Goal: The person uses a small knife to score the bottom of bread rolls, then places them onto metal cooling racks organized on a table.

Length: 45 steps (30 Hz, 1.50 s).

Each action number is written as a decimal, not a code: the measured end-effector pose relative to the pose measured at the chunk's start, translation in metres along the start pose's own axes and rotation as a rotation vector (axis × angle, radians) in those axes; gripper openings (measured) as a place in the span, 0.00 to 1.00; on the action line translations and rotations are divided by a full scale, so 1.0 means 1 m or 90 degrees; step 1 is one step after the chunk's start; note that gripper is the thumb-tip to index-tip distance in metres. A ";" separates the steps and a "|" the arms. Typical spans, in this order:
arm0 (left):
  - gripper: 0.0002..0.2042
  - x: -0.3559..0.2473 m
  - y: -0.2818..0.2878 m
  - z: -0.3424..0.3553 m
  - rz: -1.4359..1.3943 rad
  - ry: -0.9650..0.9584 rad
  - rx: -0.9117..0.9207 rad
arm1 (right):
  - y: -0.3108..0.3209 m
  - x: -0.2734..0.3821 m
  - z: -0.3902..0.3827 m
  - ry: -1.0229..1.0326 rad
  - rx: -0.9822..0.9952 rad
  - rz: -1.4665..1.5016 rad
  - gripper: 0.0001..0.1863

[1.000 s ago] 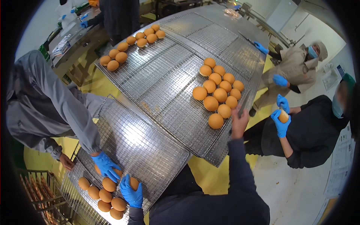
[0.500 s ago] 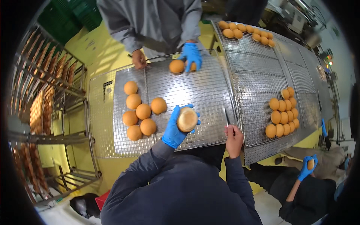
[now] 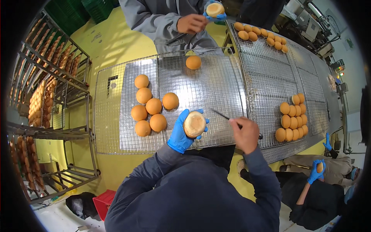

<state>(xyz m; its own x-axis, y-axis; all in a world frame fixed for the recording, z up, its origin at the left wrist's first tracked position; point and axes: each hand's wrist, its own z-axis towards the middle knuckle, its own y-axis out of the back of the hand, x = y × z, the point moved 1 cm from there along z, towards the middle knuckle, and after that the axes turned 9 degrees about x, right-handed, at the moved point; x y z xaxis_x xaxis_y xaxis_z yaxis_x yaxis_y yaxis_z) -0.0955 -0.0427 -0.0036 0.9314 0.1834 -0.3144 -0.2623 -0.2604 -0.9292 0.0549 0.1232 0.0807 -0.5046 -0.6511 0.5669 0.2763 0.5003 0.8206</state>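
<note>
My left hand [image 3: 179, 136], in a blue glove, cups a round bun [image 3: 194, 124] with its pale, flat underside turned up. In my bare right hand [image 3: 246, 134] is a thin knife [image 3: 220, 114] with a dark handle; its tip points left toward the bun without touching it. Both hands are above the near edge of a wire rack [image 3: 228, 85] laid over a metal sheet. Several golden-brown buns [image 3: 154, 105] sit on the rack left of my left hand. One more bun [image 3: 193, 62] lies near its far edge.
Across the rack, a person in grey holds a bun [image 3: 215, 9] in a gloved hand. Further wire racks with grouped buns [image 3: 293, 122] lie to the right. A tall loaded trolley [image 3: 54, 92] stands left, a red crate [image 3: 103, 203] lower left. Another person [image 3: 317, 197] works at lower right.
My right hand has turned the knife from pointing away to pointing left, toward the bun. The person opposite has lifted a bun off the rack. My left hand keeps its hold.
</note>
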 end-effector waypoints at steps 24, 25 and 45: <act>0.24 0.025 -0.009 -0.006 0.923 -0.002 0.054 | -0.063 -0.133 -0.050 -0.335 -0.295 0.666 0.37; 0.24 0.014 0.003 -0.008 1.003 -0.078 -0.014 | -0.049 -0.167 -0.051 -0.260 -0.416 0.629 0.39; 0.37 -0.034 0.115 -0.064 1.368 -0.233 -0.469 | -0.023 -0.236 -0.080 -0.422 -0.654 0.067 0.19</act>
<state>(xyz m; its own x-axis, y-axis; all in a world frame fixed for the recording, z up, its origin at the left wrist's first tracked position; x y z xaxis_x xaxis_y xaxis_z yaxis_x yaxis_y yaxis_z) -0.1410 -0.1397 -0.0878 -0.5709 -0.6545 -0.4957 -0.2829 -0.4101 0.8671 0.2328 0.2197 -0.0659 -0.6766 -0.0692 0.7331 0.7058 -0.3448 0.6188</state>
